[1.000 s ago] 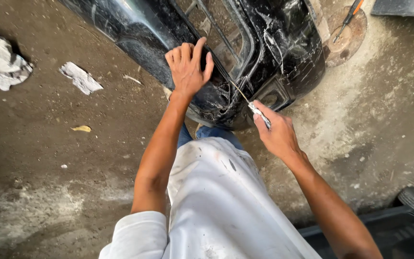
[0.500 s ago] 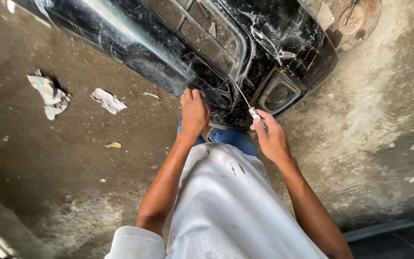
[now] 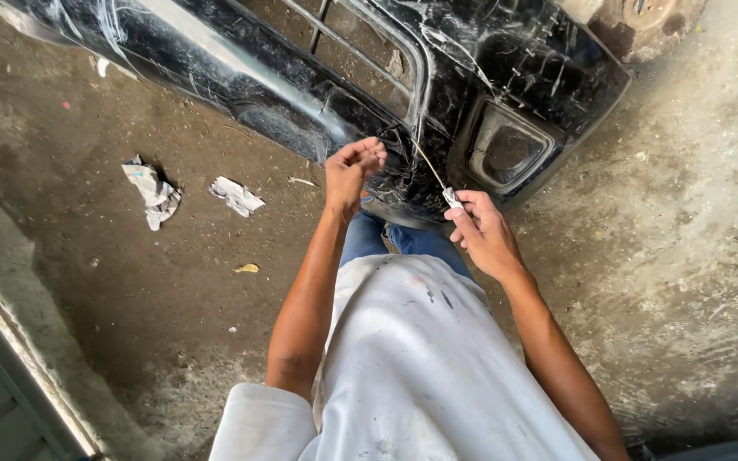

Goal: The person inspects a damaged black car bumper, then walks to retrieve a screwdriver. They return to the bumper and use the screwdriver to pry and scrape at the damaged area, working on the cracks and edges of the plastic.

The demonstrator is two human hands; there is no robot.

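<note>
A black car bumper (image 3: 301, 77) with a grille and a fog-lamp recess (image 3: 510, 154) lies on the dirty concrete floor in front of me. My right hand (image 3: 484, 232) grips a thin metal tool (image 3: 437, 181) by its pale handle, its slim shaft reaching up to the bumper's lower grille edge. My left hand (image 3: 354, 166) is curled against the bumper's edge just left of the tool tip, fingers bent; what it pinches is hidden. I wear a stained white shirt and blue jeans.
Two crumpled paper scraps (image 3: 154, 189) (image 3: 236, 195) and a yellow leaf (image 3: 247, 268) lie on the floor to the left. A concrete step edge (image 3: 19, 341) runs along the lower left. A rusty round object (image 3: 651, 21) sits at the top right.
My view has shifted, so the bumper sits higher in frame. My left hand went from flat on the bumper to curled at its lower edge. My right hand kept hold of the tool.
</note>
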